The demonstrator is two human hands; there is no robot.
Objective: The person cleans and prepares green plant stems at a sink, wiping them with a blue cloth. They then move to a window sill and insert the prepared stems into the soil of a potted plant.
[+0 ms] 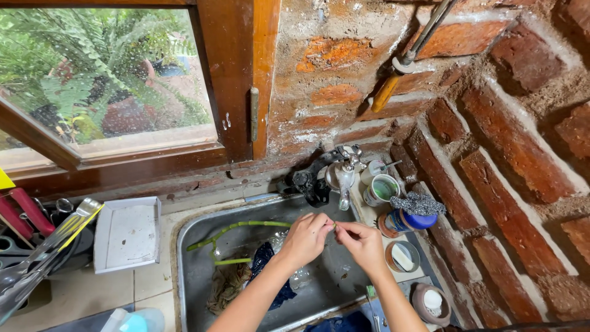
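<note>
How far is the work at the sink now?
Done: nothing looks finished. In hand: left hand and right hand pinch one end of a long green stem over the metal sink. Left: a second green stem and dark cloth lie in the basin.

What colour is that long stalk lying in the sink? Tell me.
Green. The long stalk shows best in the head view, lying across the metal sink.

Tap point(342, 177) behind sink point(196, 270); tray point(127, 234) left; jars point(381, 189) right
</note>
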